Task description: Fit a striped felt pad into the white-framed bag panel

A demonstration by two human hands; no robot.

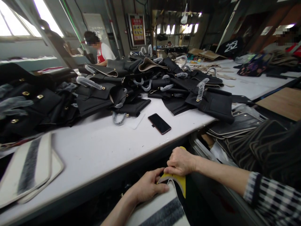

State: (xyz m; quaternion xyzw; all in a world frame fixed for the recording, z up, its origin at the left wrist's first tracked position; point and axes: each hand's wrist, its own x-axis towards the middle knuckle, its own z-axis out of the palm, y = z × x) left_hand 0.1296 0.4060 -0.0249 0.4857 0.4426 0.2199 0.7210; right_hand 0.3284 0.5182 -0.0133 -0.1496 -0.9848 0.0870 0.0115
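A cream panel (164, 204) with a dark smudged stripe lies in front of me, below the table's near edge. At its top corner my left hand (147, 186) is closed, thumb on the panel's face and fingertips beside a yellow piece. My right hand (180, 161) makes a fist around that flat yellow piece (175, 178), whose curved edge sits around the panel's corner. What kind of tool the yellow piece is, I cannot tell. Similar cream panels (44, 160) with a dark stripe lie stacked at the table's left.
Black bags (98, 94) with plastic-wrapped handles pile across the white table (98, 147). A phone (160, 123) lies near its front edge. Stacked dark panels (256, 147) stand at my right, beside a brown board (282, 102). A person (101, 50) is behind the pile.
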